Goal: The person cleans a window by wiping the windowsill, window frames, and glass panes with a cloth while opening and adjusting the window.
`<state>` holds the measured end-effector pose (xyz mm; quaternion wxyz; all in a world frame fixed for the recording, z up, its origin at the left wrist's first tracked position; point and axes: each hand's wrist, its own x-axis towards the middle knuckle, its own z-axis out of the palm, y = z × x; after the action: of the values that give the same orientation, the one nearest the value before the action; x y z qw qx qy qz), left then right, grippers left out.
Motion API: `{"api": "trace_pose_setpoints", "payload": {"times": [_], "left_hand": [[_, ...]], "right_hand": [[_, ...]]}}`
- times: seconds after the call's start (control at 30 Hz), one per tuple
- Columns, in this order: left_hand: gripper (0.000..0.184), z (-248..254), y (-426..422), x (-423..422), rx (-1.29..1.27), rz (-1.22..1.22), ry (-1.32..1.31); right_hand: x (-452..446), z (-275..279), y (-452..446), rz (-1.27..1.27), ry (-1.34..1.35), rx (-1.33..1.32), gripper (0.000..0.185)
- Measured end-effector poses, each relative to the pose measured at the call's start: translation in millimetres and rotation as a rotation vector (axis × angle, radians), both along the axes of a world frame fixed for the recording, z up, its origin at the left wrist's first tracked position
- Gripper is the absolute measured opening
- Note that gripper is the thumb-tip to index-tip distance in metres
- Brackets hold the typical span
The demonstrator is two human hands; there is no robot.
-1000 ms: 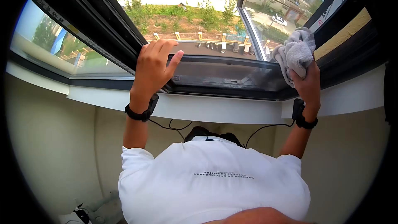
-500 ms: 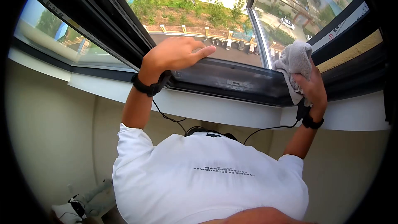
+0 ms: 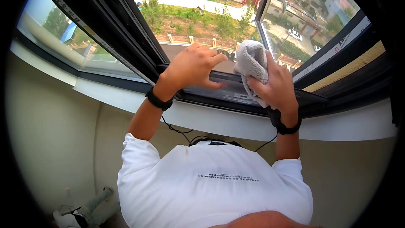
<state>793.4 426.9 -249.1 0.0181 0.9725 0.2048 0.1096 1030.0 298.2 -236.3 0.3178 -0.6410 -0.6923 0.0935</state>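
Note:
A crumpled light grey cloth (image 3: 252,61) is bunched in my right hand (image 3: 277,85), over the dark lower frame (image 3: 223,98) of the window. The fingers are wrapped round the cloth, whose lower end hangs against the frame. To its left, my left hand (image 3: 192,68) is above the same frame with fingers apart, thumb pointing right and nothing in its grasp. Whether its fingers touch the frame I cannot tell. A gap separates the two hands. Black bands circle both wrists.
Beyond the opening lie a street and planted ground far below. A dark upright frame (image 3: 130,17) stands left, a tilted glass pane (image 3: 312,12) right. The white sill (image 3: 219,116) runs below, with black cables (image 3: 173,128) hanging under it. Another person (image 3: 95,209) is at lower left.
My right hand has brought the cloth leftward along the frame, closer to my left hand. My left hand has shifted slightly right and down, its thumb now lower and spread from the fingers.

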Motion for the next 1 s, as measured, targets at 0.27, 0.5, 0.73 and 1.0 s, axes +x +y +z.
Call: {"api": "trace_pose_setpoints", "payload": {"times": [0.27, 0.5, 0.73, 1.0], "left_hand": [[0.059, -11, -7, -26, 0.111, 0.057, -0.081], [0.058, -8, -5, -23, 0.007, 0.108, -0.014], [0.058, 1, 2, 2, -0.249, -0.026, 0.163], [0.052, 2, 4, 10, -0.243, -0.135, -0.021]], "right_hand": [[6, -4, -8, -0.004, -0.051, 0.044, 0.071], [83, 1, -44, -0.077, 0.151, -0.019, 0.054], [40, -3, -23, -0.250, -0.038, -0.017, 0.052], [-27, -5, 5, -0.106, -0.041, 0.088, 0.058]]}}
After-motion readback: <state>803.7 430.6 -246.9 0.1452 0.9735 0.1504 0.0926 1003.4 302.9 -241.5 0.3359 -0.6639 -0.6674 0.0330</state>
